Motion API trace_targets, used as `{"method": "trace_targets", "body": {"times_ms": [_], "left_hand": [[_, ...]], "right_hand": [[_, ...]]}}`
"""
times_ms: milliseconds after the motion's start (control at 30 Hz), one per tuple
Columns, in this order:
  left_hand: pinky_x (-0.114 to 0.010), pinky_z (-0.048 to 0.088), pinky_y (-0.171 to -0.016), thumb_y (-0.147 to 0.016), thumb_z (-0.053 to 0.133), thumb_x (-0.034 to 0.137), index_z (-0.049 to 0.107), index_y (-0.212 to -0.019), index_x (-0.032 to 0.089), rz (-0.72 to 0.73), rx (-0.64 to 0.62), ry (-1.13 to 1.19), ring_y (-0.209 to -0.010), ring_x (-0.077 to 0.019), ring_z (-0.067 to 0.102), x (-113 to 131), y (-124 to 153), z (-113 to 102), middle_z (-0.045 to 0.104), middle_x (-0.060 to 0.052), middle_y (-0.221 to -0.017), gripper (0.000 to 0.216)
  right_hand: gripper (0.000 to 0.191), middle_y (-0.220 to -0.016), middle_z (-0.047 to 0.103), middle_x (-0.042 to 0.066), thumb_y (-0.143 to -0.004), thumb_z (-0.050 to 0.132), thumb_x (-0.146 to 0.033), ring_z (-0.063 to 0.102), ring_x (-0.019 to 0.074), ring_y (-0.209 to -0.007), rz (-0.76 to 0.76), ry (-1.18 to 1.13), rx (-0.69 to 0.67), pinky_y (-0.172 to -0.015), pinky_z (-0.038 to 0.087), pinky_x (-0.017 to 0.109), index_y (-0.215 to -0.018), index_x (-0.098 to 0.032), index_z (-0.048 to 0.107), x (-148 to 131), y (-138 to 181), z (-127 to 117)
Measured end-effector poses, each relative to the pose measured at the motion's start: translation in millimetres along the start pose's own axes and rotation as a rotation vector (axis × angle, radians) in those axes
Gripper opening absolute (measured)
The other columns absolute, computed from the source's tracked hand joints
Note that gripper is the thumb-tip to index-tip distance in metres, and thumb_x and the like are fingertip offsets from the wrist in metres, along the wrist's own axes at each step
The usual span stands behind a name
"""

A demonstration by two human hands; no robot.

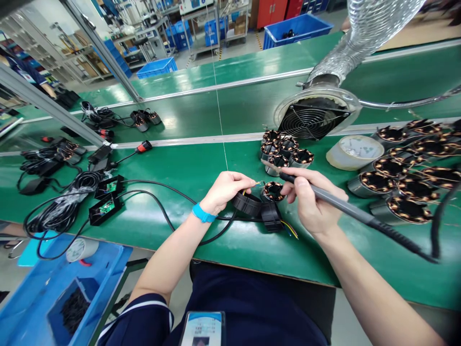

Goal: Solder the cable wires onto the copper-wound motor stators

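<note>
My left hand, with a blue wristband, is closed in a pinch on a thin wire just above a black round part lying on the green bench. My right hand is wrapped round a soldering iron, its tip pointing left toward a copper-wound stator between my hands. A thin solder wire hangs down to my left fingers. A black cable runs from the black part off to the left.
A fume extractor fan with a foil duct stands behind. Several stators cluster at centre and at the right. A tape roll lies nearby. Black cables and open boxes lie left; blue bins sit below.
</note>
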State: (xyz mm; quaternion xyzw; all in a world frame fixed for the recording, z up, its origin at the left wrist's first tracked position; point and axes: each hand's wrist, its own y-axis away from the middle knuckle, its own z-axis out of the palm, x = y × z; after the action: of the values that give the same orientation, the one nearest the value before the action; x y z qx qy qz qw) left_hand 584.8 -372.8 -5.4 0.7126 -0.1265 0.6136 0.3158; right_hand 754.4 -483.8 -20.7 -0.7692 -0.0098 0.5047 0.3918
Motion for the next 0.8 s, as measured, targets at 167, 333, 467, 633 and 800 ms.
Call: {"method": "trace_targets", "body": {"times_ms": [167,333,467,633,800], "left_hand": [[-0.027,0.036,-0.064,-0.070,0.076,0.036,0.074,-0.070,0.013,0.009,-0.024,-0.010,-0.064,-0.0113,0.053,2.4,2.4,0.0,0.064,-0.002,-0.065,0.023],[-0.027,0.035,-0.064,-0.070,0.074,0.037,0.074,-0.074,0.012,0.025,-0.064,-0.040,-0.065,-0.0116,0.053,2.5,4.0,-1.0,0.065,-0.002,-0.067,0.025],[-0.026,0.038,-0.065,-0.072,0.073,0.035,0.074,-0.074,0.012,0.084,-0.077,-0.069,-0.065,-0.0119,0.055,2.6,6.4,-0.2,0.066,-0.002,-0.067,0.023],[-0.024,0.041,-0.065,-0.076,0.071,0.028,0.075,-0.077,0.013,0.171,-0.018,-0.214,-0.067,-0.0124,0.058,4.0,14.7,3.1,0.070,-0.002,-0.071,0.016],[-0.025,0.046,-0.068,-0.077,0.077,0.034,0.078,-0.079,0.016,0.241,0.128,-0.272,-0.071,-0.0147,0.064,-2.0,21.1,5.1,0.071,-0.002,-0.071,0.019]], "right_hand": [[0.029,-0.100,0.073,0.005,-0.102,0.059,-0.024,0.070,0.0199,-0.081,-0.075,0.110,-0.105,-0.081,0.059,0.038,-0.129,-0.026,0.068,-5.9,-9.3,7.5],[0.046,-0.112,0.069,0.006,-0.098,0.062,-0.017,0.070,0.0211,-0.099,-0.140,0.114,-0.194,-0.094,0.057,0.039,-0.142,-0.029,0.058,0.5,-10.9,11.0],[0.052,-0.117,0.067,0.007,-0.098,0.062,-0.015,0.070,0.0214,-0.104,-0.142,0.114,-0.249,-0.097,0.057,0.039,-0.147,-0.031,0.053,1.8,-8.9,12.5],[0.049,-0.113,0.070,0.007,-0.099,0.062,-0.021,0.071,0.0239,-0.103,-0.181,0.189,-0.252,-0.096,0.056,0.039,-0.147,-0.031,0.054,-4.4,-8.7,16.5],[0.045,-0.111,0.073,0.007,-0.100,0.062,-0.035,0.072,0.0276,-0.095,-0.241,0.240,-0.199,-0.088,0.056,0.042,-0.145,-0.035,0.056,10.2,-7.2,20.7]]}}
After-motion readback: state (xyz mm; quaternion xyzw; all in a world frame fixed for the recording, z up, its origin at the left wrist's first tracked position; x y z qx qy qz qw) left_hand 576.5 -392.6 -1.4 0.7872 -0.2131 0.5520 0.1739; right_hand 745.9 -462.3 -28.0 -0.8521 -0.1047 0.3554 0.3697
